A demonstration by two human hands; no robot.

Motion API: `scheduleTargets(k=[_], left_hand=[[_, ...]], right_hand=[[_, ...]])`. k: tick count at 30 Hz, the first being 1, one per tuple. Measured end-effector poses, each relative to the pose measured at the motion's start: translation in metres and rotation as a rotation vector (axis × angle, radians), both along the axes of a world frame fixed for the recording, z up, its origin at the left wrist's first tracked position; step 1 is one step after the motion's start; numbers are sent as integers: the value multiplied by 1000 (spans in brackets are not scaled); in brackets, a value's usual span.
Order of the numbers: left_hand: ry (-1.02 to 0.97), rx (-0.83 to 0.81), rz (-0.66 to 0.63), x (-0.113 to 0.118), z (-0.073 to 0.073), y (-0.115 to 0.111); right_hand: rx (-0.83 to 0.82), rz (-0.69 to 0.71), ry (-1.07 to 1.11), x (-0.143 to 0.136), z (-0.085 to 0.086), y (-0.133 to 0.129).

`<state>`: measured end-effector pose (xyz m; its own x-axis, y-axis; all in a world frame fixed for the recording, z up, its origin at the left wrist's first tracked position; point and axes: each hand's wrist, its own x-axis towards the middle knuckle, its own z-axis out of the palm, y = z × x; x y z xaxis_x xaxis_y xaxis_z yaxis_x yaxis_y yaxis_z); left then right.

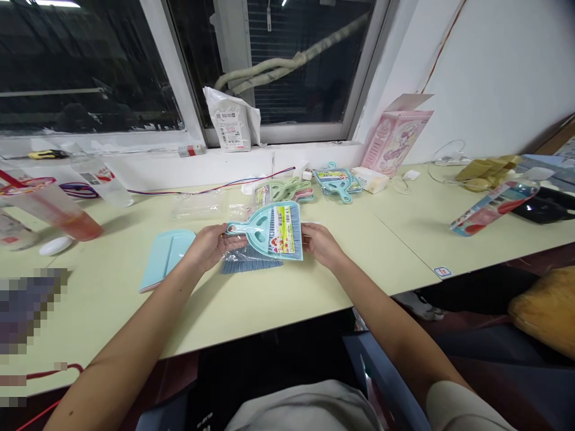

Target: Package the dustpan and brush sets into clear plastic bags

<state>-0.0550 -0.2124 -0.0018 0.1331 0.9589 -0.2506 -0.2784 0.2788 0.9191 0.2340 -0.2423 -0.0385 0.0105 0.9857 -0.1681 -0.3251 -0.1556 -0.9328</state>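
Pale tabletop (314, 299) beneath the fingers | left hand (209, 246) grips wrapped dustpan set (265, 229) by its handle, right hand (322, 242) its broad edge, presumably steadying it between both hands' fingers

1. The pan set (258, 239) hides the upper part of the brush (251, 266) and some fingertips of the right hand (321, 242).
2. Small print on its label (283, 229) is illegible.
3. The left arm (173, 296) covers part of the dustpan (162, 254).
4. The cup (49, 206) is cut off by the left edge.
5. A dark object (27, 311) there is pixelated beyond telling.
6. The bag's (231, 126) lettering is too small to read.
7. The right edge crops the cushion (545, 308).
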Motion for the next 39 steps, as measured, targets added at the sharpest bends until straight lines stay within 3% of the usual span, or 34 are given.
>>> scheduleTargets(k=[7, 11, 17, 28, 35, 39], left_hand=[[11, -27, -16, 6, 5, -6], [27, -20, -40, 7, 5, -8], [73, -5, 28, 9, 8, -12], [73, 43, 46, 1, -2, -3], [71, 64, 30, 2, -1, -5], [86, 54, 56, 3, -3, -5]], right_hand=[[-122, 123, 3, -5, 9, -7], [-93, 89, -23, -4, 7, -6], [-10, 25, 17, 3, 6, -1], [-25, -88, 24, 16, 12, -1], [-27, -88, -36, 21, 8, 0], [-52, -19, -9, 25, 7, 2]])
